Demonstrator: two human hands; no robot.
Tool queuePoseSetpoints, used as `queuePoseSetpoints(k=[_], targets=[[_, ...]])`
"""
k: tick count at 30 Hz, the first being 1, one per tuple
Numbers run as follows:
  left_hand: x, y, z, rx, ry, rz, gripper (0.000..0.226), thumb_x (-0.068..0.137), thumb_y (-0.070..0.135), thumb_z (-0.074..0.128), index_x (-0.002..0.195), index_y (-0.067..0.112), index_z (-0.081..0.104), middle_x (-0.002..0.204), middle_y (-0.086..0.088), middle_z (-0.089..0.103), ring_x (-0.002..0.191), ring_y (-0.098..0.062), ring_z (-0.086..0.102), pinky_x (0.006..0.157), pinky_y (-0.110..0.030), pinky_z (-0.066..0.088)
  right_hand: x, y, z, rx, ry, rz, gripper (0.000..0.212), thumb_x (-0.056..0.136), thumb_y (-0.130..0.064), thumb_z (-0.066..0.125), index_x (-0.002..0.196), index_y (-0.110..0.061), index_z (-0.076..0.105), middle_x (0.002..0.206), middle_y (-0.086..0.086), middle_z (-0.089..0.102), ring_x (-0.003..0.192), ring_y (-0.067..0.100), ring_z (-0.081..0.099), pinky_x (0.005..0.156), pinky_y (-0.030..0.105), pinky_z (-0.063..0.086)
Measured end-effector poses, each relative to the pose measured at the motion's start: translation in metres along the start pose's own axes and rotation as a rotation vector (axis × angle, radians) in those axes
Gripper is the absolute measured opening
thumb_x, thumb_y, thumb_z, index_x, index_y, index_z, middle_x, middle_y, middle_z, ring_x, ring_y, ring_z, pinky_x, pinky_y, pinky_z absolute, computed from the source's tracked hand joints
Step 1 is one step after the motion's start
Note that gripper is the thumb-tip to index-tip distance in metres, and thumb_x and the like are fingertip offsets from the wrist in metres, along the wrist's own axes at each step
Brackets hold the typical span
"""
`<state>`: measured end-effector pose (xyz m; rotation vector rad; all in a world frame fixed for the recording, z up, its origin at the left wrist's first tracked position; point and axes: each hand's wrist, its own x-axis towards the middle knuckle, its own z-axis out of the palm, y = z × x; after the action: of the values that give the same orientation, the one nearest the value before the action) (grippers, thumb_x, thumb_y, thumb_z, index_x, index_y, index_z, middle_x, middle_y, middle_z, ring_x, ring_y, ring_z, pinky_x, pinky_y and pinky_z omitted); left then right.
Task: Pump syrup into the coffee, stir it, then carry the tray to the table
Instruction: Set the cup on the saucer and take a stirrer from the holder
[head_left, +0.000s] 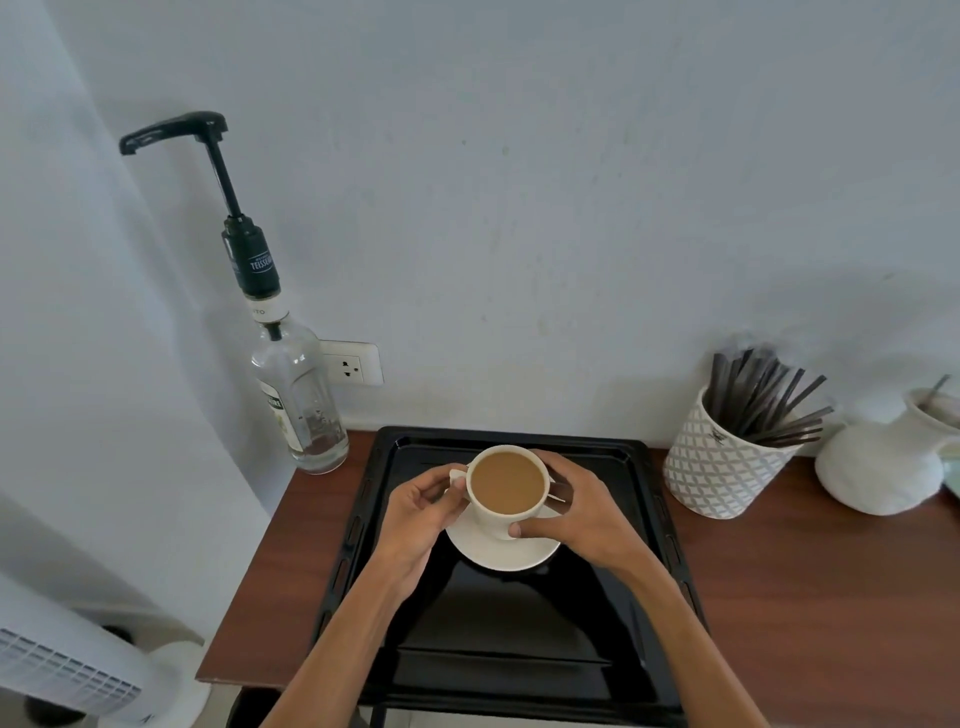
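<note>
A white cup of milky coffee (508, 488) stands on a white saucer (506, 553) in the far half of a black tray (519, 649). My left hand (421, 512) pinches the cup's handle on its left side. My right hand (582, 512) wraps around the cup's right side, thumb against its lower front. A clear syrup bottle (298, 395) with a tall black pump (208, 156) stands upright at the counter's far left corner, spout pointing left, away from the cup.
A patterned white holder (722, 467) with several dark stir sticks (769, 400) stands right of the tray. A white jug (883, 462) sits further right. The brown counter (805, 597) ends at left, where a white fan (78, 670) stands below. A wall socket (353, 364) is behind the bottle.
</note>
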<state>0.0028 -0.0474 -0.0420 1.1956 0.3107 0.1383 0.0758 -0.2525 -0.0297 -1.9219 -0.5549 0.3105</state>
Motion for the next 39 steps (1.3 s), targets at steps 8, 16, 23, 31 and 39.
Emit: queuePoseSetpoints(k=[8,16,23,31,39], targets=[[0.005,-0.005,-0.001,0.028,0.000,-0.024,0.028,0.073,0.024,0.080,0.100,0.016,0.080,0.107,-0.011,0.081,0.105,-0.023,0.074,0.095,-0.036,0.056,0.000,0.005,-0.001,0.018,0.003,0.034,0.083,0.056,-0.032,0.099,0.129,-0.035,0.062,0.122,-0.015,0.070,0.119,0.007,0.064,0.105,0.031,0.051],[0.007,-0.006,-0.008,0.049,-0.037,-0.040,0.026,0.074,0.026,0.080,0.100,0.018,0.081,0.108,-0.012,0.081,0.106,-0.023,0.074,0.093,-0.035,0.054,-0.006,0.002,-0.016,-0.012,-0.025,0.085,0.095,0.062,-0.026,0.098,0.144,-0.029,0.050,0.137,-0.008,0.061,0.124,0.011,0.061,0.108,0.041,0.051],[0.008,-0.008,-0.007,0.015,-0.015,-0.043,0.016,0.088,0.009,0.071,0.097,0.017,0.081,0.101,-0.008,0.082,0.104,-0.024,0.073,0.099,-0.039,0.052,-0.025,-0.015,-0.065,-0.159,0.154,0.085,0.067,0.077,-0.029,0.088,0.136,-0.035,0.058,0.121,-0.012,0.064,0.100,0.001,0.068,0.086,0.021,0.057],[0.007,-0.011,-0.002,0.030,0.038,-0.032,0.018,0.096,0.001,0.061,0.104,0.010,0.075,0.097,-0.004,0.082,0.113,-0.029,0.068,0.106,-0.043,0.049,-0.049,-0.037,-0.121,-0.378,0.557,0.010,0.029,0.088,-0.024,0.078,0.115,-0.031,0.070,0.075,-0.009,0.068,0.063,0.003,0.065,0.055,0.008,0.045],[0.009,-0.012,-0.003,0.056,0.053,-0.020,0.020,0.097,0.000,0.060,0.114,0.003,0.071,0.116,-0.020,0.073,0.124,-0.037,0.063,0.112,-0.050,0.045,-0.073,-0.023,-0.159,-0.626,0.786,0.154,0.043,0.088,-0.020,0.075,0.128,-0.010,0.066,0.075,0.003,0.060,0.074,0.021,0.056,0.067,0.030,0.039]])
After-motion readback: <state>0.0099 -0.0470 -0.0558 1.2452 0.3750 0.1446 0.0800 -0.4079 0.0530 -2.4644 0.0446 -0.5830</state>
